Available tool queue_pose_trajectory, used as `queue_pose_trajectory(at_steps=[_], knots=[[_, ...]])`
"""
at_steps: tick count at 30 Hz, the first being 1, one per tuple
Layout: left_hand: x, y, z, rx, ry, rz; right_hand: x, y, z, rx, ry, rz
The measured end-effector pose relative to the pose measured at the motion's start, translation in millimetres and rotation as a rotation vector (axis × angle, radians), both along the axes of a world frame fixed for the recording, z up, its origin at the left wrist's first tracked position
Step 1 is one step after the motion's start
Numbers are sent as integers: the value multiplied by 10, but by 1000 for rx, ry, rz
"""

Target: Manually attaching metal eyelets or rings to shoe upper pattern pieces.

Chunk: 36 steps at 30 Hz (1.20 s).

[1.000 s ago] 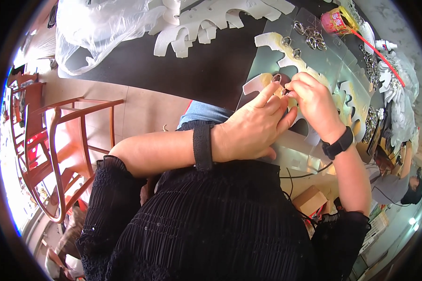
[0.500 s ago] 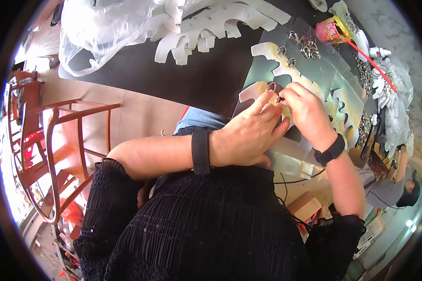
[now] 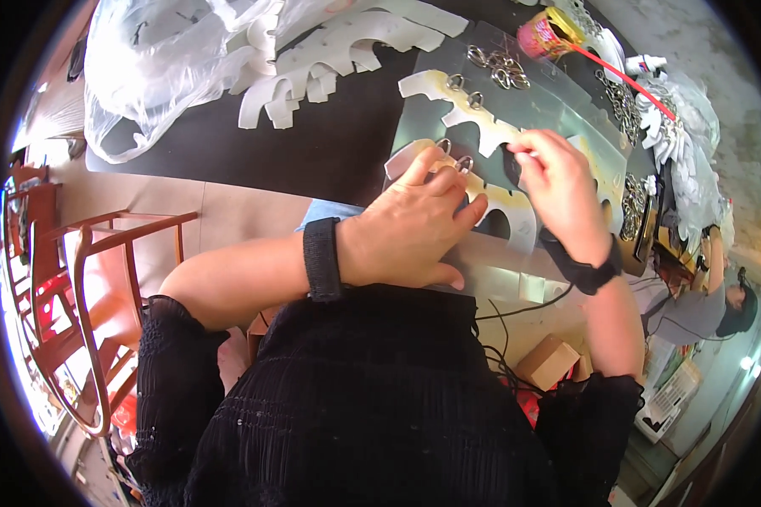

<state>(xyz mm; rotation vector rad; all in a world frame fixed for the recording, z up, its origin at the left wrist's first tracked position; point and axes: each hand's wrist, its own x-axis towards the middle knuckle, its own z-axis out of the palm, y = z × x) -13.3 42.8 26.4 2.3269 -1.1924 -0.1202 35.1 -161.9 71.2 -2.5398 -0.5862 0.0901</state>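
Observation:
My left hand (image 3: pixel 410 215) rests over a white scalloped strip (image 3: pixel 509 203) with yellowish stains, its bent fingers apart and its thumb held away. Just beyond its fingertips, a metal ring (image 3: pixel 463 165) and another ring (image 3: pixel 445 147) stand at the strip's edge. My right hand (image 3: pixel 566 190) is a little to the right, above the strips, with thumb and forefinger pinched together; whatever is between them is hidden. Farther back lies a second scalloped strip (image 3: pixel 452 103) bearing two metal rings.
Loose metal rings (image 3: pixel 500 68) lie on the clear sheet (image 3: pixel 558 93). A pink-and-yellow tub (image 3: pixel 548 35) with a red stick (image 3: pixel 621 80) stands at the back right. White cut strips (image 3: pixel 347 63) and a plastic bag (image 3: pixel 156 76) cover the back left. A wooden chair (image 3: pixel 101 253) stands left; another person (image 3: pixel 693 308) is at far right.
My right hand has drawn away from my left, to the right. My left fingers have spread on the near strip, where a second ring now shows. The whole view has shifted slightly.

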Motion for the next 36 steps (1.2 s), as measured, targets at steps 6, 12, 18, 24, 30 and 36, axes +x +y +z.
queue_pose_trajectory(at_steps=[6, 12, 18, 24, 30, 36], knots=[[10, -74, 46, 161, -157, -26, -314, -843, 251, -37, 310, -368], [-21, -118, 37, 307, -333, -31, -686, -769, -71, 248, 509, -474], [-14, -40, 108, 141, -282, -6, -787, -583, -343, 299, 508, -462], [98, 308, -41, -40, -260, 356, -818, -540, -364, 318, 527, -439], [283, 337, -212, -119, -39, 502, -810, -483, -365, 340, 554, -449], [374, 486, -209, -453, 100, 537, -765, -333, -308, 429, 698, -473]])
